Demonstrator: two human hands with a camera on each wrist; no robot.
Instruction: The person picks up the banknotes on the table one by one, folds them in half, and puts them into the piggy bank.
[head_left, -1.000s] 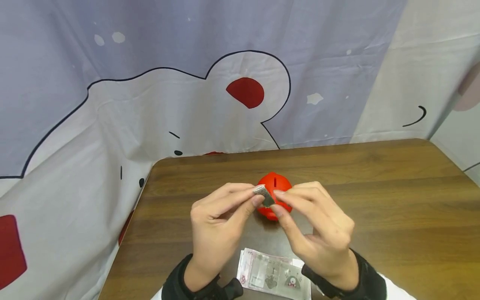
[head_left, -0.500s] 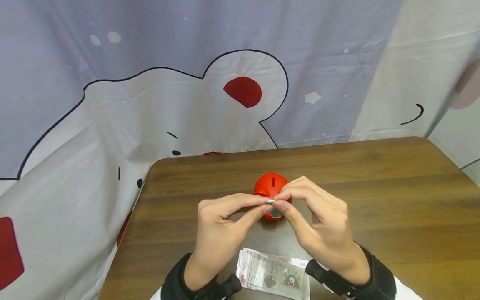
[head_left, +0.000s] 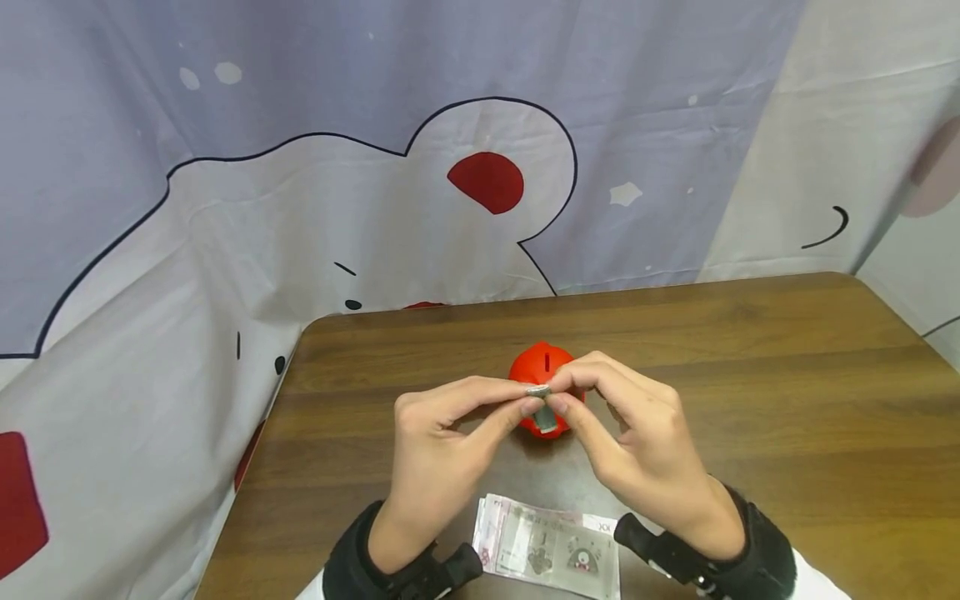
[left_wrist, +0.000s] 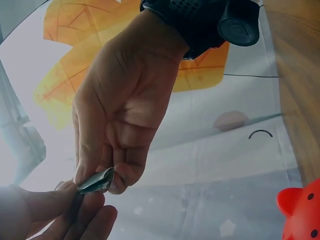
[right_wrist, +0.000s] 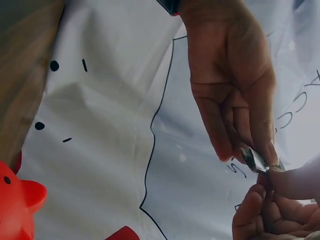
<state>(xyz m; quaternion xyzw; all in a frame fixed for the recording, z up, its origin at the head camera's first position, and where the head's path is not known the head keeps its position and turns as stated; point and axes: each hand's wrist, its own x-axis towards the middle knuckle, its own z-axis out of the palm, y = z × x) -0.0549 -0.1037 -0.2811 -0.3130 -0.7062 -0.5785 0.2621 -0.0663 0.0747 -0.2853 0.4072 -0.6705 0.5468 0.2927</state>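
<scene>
Between my left hand [head_left: 442, 442] and right hand [head_left: 648, 442] is a small greenish-grey banknote [head_left: 546, 419], folded into a narrow strip. Thumb and forefinger of each hand pinch it, fingertips nearly meeting. Both wrist views show the folded banknote [left_wrist: 95, 181] edge-on, its layers slightly parted at one end. In the head view the hands overlap a red piggy bank [head_left: 536, 360] with a dark slot on top. The lower part of the piggy bank is partly hidden behind the fingers and the note.
A stack of banknotes [head_left: 551, 546] lies on the wooden table [head_left: 787, 400] between my forearms, a grey-green note uppermost. Behind the table hangs a patterned curtain [head_left: 300, 217]. Black straps with cameras circle both wrists.
The folded banknote has turned from slanting sideways to pointing down towards me. My right fingers have shifted from its lower end to its upper end, close to the left fingertips.
</scene>
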